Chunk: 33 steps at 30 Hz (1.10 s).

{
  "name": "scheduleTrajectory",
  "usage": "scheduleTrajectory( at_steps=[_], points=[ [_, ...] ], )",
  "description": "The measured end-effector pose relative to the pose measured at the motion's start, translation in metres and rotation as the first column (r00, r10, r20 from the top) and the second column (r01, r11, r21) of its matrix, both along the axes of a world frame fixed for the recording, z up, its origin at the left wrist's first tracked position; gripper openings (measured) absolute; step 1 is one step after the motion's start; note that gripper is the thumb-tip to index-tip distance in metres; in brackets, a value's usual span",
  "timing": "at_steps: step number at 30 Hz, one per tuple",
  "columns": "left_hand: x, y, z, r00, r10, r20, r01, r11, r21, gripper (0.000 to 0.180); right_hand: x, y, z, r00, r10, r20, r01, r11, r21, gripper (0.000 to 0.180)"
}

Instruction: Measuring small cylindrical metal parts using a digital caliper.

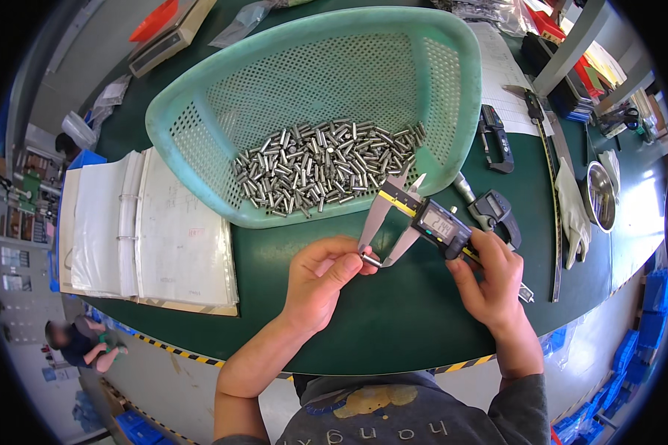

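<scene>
- The room shows pale floor (200, 386), a seated person (82, 345) at the far left, and blue bins (657, 297) at the right.
- The green tabletop (423, 334) carries everything at hand; striped tape (200, 359) follows its near edge.
- On it stands the mint-green basket (312, 81), tilted, its heap of steel pins (326, 167) gathered at the near side. Most of the work seems left; how many pins are already gauged cannot be told.
- Left of the basket lies an open binder (182, 237); to its right are a micrometer (495, 211), gloves (571, 215) and a steel bowl (606, 224).
- The right hand (490, 282) has its fingers closed around a digital caliper (439, 225), the display lit.
- The left hand (315, 278) has its fingers pinched nearly together on one pin (372, 260), near its end.
- That pin sits between the caliper's lower jaws, apparently touching both, so this one measurement looks in progress.
</scene>
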<state>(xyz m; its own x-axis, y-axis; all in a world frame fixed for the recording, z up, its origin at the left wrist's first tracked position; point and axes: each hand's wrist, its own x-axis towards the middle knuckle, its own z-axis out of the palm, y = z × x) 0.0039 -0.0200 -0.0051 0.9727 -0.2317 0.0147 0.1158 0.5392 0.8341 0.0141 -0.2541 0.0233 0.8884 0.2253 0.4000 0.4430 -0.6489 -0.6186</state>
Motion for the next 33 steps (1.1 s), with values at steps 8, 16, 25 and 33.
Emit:
scheduleTrajectory(
  at_steps=[8, 16, 25, 33],
  points=[
    [0.0003, -0.0002, 0.0003, 1.000, 0.006, 0.016, -0.006, 1.000, -0.012, 0.016, 0.0004, -0.0005, 0.0007, 1.000, -0.004, 0.006, 0.004, 1.000, 0.007, 0.031],
    [-0.0011, -0.0020, 0.0007, 0.999, 0.018, -0.026, -0.020, 0.998, -0.057, 0.015, 0.0015, -0.0009, 0.0008, 1.000, -0.009, 0.021, 0.010, 1.000, -0.022, 0.027],
    [-0.0018, -0.0021, 0.0025, 0.998, -0.004, -0.062, -0.001, 0.997, -0.082, 0.018, 0.0007, -0.0027, 0.0052, 0.999, -0.040, 0.024, 0.041, 0.997, -0.067, 0.028],
    [-0.0008, 0.0018, -0.0024, 0.998, -0.067, 0.001, 0.067, 0.997, -0.031, 0.025, 0.0022, -0.0015, -0.0015, 0.997, -0.044, 0.069, 0.049, 0.996, -0.075, 0.029]
  ],
)
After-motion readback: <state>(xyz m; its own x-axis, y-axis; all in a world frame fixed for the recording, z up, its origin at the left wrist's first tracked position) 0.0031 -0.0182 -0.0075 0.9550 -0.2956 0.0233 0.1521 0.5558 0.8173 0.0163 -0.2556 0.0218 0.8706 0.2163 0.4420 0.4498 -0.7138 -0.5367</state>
